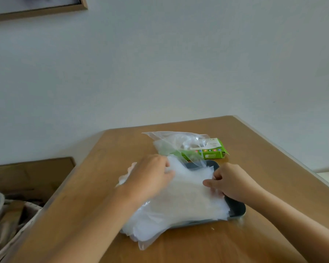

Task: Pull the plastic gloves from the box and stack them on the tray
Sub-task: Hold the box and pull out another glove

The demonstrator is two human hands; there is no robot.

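A thick stack of clear plastic gloves (186, 202) covers most of a dark tray (236, 208) on the wooden table and spills over its left and near edges. My left hand (150, 177) lies palm down on the stack's left part, fingers spread. At the stack's right edge my right hand (230, 182) pinches the top glove. Behind the tray lies the green glove box (213, 151), with a loose clear glove (177, 143) rising out of it and draping toward the stack.
The wooden table (122, 149) ends at a white wall at the back. A woven basket (11, 219) with several items sits lower at the left, beside the table. The table's right edge (292, 158) slants down to the right.
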